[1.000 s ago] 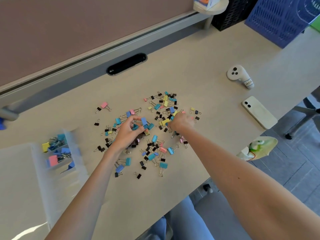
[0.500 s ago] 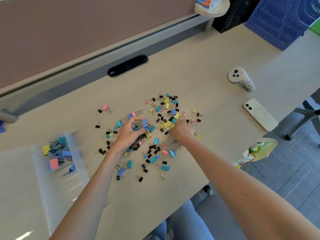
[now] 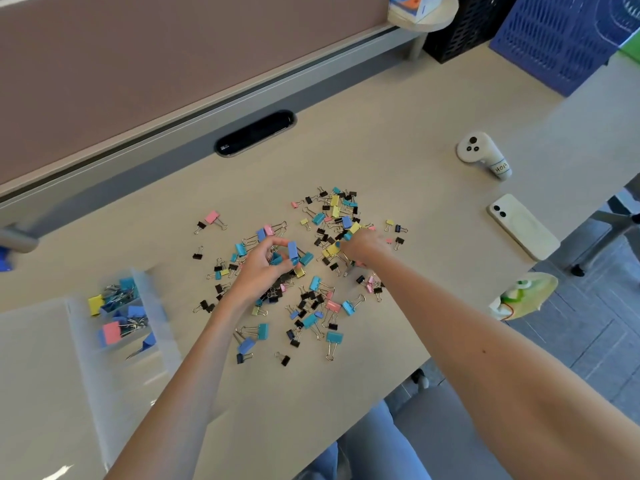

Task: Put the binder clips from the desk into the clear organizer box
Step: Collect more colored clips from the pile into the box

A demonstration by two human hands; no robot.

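Multicoloured metal binder clips (image 3: 313, 299) lie scattered mid-desk (image 3: 398, 150). Left hand (image 3: 258, 271) grips several blue clips (image 3: 293, 251); right hand (image 3: 362, 245) pinches a yellow clip (image 3: 331, 250). Clear plastic organizer box (image 3: 162, 306) sits at the left, partly filled.

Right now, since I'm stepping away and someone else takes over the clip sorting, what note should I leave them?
Left grip: holds blue binder clips just above the pile.
Right grip: fingers curled down into the pile; what it pinches is hidden.
Things: loose binder clips scattered on the desk; clear organizer box at the desk's left.
Done: some sorted clips lie in two of the box's compartments.
Left: most of the pile has yet to go in.
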